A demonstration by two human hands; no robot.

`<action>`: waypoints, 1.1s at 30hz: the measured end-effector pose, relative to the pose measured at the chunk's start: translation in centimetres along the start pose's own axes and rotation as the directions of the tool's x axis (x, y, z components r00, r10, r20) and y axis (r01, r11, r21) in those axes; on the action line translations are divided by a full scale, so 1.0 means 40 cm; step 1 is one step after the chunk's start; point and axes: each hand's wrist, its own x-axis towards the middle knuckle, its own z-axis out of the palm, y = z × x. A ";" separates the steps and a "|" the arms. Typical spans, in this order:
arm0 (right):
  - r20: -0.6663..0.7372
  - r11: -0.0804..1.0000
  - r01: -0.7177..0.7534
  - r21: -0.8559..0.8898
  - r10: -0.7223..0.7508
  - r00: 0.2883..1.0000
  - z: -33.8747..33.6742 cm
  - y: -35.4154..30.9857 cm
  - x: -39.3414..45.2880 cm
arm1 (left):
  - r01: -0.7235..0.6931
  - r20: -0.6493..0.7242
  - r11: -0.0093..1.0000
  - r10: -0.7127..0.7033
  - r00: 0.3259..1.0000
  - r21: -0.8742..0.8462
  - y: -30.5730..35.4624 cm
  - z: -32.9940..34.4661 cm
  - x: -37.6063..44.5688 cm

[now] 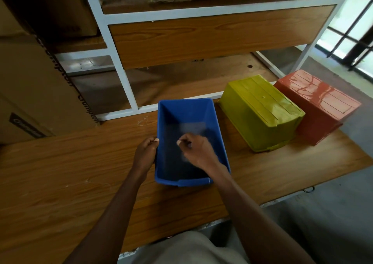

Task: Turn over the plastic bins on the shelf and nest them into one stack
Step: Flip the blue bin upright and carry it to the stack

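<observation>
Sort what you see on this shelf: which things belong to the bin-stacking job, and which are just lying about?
Job: blue bin, upright, left hand on its rim; yellow bin, red bin, both upside down.
Lying about: cardboard boxes, shelf frame.

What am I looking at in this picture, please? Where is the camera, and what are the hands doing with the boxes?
There is no machine: a person wears the camera on the head, looking down at both bare hands. On the wooden shelf stand three plastic bins. The blue bin is upright and open. The left hand grips its left wall; the right hand reaches inside it, blurred. The yellow bin and the red bin lie upside down to the right.
</observation>
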 end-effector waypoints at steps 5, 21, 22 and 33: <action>-0.255 0.996 0.013 -0.084 -0.034 0.966 -0.069 0.080 0.006 | -0.004 0.004 1.000 0.004 1.000 0.021 0.005 0.000 0.017; -0.060 0.716 -0.372 0.590 0.499 0.865 -0.139 0.186 0.033 | 0.006 -0.017 0.997 -0.005 1.000 0.075 0.027 0.013 0.017; -0.055 0.712 -0.365 0.600 0.492 0.869 -0.144 0.186 0.031 | 0.005 -0.019 0.997 -0.003 1.000 0.072 0.030 0.014 0.014; -0.022 0.731 -0.281 0.621 0.375 0.927 -0.166 0.157 -0.029 | -0.005 -0.130 1.000 0.003 0.992 -0.017 0.009 0.006 -0.081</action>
